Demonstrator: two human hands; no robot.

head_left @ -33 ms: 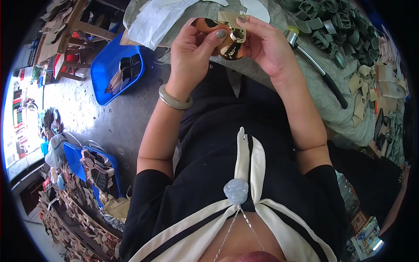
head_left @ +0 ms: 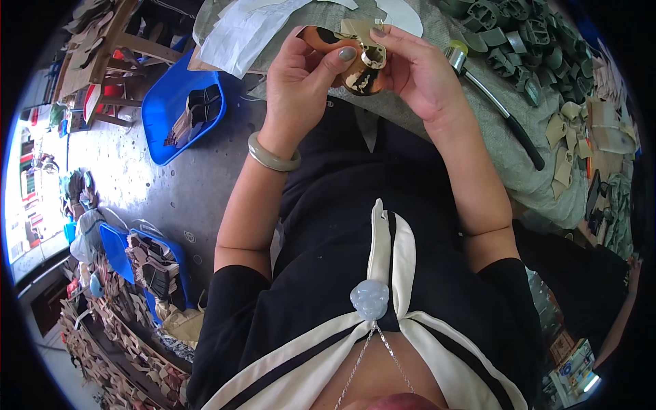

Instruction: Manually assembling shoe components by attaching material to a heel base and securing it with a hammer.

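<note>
We've got both hands up over the edge of the bench (head_left: 478, 137), and the shiny copper-coloured piece (head_left: 357, 72) sits right between them, held above the lap. Our left hand (head_left: 301, 82) is closed around its left side, thumb pressed across the front of the glossy part, fingers wrapped behind. Our right hand (head_left: 417, 72) pinches the top right of it, fingertips curled onto a small beige bit (head_left: 357, 29) sticking up from the piece. So it's gripped from both sides, both grips tight, nothing loose. A pale green bangle (head_left: 272, 156) rides on the left wrist. Just right of the right hand a hammer (head_left: 493, 102) lies on the grey cloth, and a blue tray (head_left: 179, 109) sits on the floor to the left.
</note>
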